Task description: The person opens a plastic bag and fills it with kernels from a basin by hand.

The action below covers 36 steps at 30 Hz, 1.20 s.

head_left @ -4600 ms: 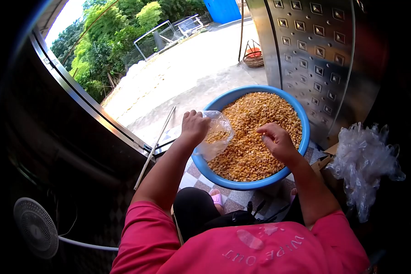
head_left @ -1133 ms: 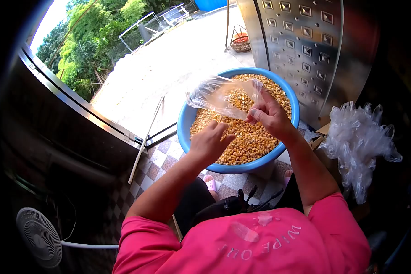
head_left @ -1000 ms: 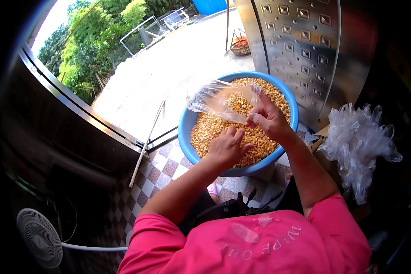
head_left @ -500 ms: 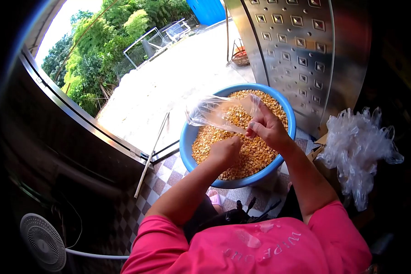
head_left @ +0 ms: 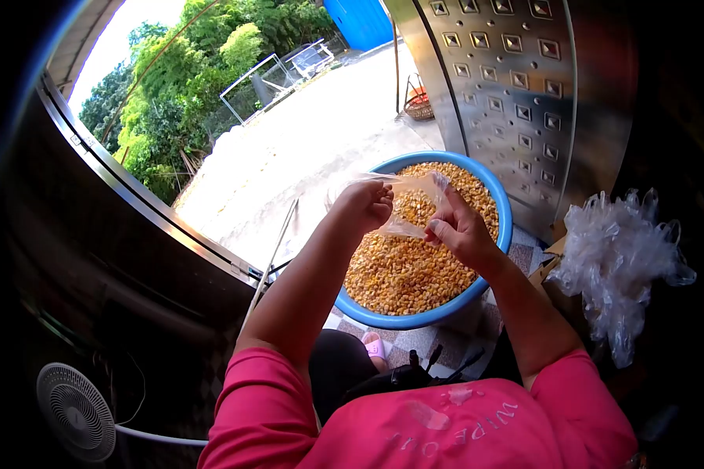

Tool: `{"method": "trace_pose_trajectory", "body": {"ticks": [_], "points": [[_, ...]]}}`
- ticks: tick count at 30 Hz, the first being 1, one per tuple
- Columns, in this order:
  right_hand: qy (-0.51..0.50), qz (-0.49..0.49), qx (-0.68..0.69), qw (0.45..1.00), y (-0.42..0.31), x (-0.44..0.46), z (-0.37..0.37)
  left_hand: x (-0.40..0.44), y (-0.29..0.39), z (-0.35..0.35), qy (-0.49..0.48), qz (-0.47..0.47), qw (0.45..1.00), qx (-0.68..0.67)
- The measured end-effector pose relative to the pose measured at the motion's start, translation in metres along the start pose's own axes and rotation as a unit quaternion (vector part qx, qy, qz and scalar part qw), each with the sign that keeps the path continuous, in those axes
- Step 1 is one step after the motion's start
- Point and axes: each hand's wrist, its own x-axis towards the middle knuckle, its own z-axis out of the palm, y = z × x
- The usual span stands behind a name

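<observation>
A clear plastic bag [head_left: 407, 227] is stretched between my hands above a blue tub [head_left: 399, 320] full of yellow corn kernels [head_left: 395, 273]. My right hand [head_left: 463, 230] pinches the bag's right side between thumb and fingers. At the other side, my left hand [head_left: 361, 207] has its fingers curled in against the bag's edge. The film is thin, and kernels show through it. Part of the bag lies hidden behind my left hand.
Bunched clear plastic bags [head_left: 622, 266] sit on a cardboard box [head_left: 551, 266] at the right. A patterned metal door [head_left: 516, 102] stands behind the tub. A thin stick [head_left: 274, 254] leans at the doorway, and a white fan [head_left: 77, 410] is at lower left.
My left hand has risen from low over the kernels, up and left to the bag's edge. My right hand stays nearly in place, holding the bag. The view has shifted slightly.
</observation>
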Motion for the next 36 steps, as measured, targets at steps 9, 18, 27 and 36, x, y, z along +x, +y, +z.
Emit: {"method": "trace_pose_trajectory", "body": {"ticks": [9, 18, 27, 36], "points": [[0.004, -0.007, -0.007, 1.0, -0.002, 0.002, -0.01, 0.02, 0.002, 0.029, 0.252, 0.175, 0.934, 0.18], [0.023, -0.028, -0.036, 0.999, 0.0, 0.001, -0.01, -0.006, -0.024, 0.045, 0.29, 0.24, 0.782, 0.497], [0.028, -0.029, -0.014, 0.999, 0.005, 0.003, -0.014, -0.075, -0.11, 0.019, 0.108, 0.354, 0.444, 0.816], [0.026, -0.013, -0.022, 0.999, 0.007, 0.003, -0.013, -0.059, -0.152, 0.0, 0.276, 0.172, 0.423, 0.845]]}}
